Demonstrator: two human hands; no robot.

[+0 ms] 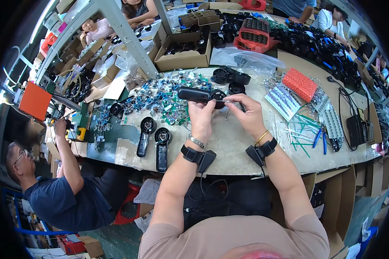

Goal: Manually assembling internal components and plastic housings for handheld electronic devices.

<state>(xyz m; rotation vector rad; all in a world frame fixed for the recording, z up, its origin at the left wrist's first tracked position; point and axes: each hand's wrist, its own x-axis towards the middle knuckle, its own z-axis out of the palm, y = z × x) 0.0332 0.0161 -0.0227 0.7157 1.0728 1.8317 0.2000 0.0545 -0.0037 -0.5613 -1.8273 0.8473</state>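
Observation:
My left hand (202, 115) is closed round a black handheld fan housing (194, 93), held level above the table with its handle to the left and its round head to the right. At that round head, my right hand (249, 114) pinches something small and thin that I cannot make out. Just beyond my hands lie more black fan parts (237, 88). Two black fan housings with round motor ends, one (144, 137) and another (162, 149), rest at the table's near left. A heap of small green circuit boards with wires (173, 103) spreads left of my hands.
On the right are a red bubble-wrap bundle (299, 84), sheets of parts (282, 101), green and white strips (301, 134), blue-handled pliers (324, 140) and a black power adapter (355, 129). A cardboard box (183, 56) stands behind. A co-worker (69, 190) sits at the left.

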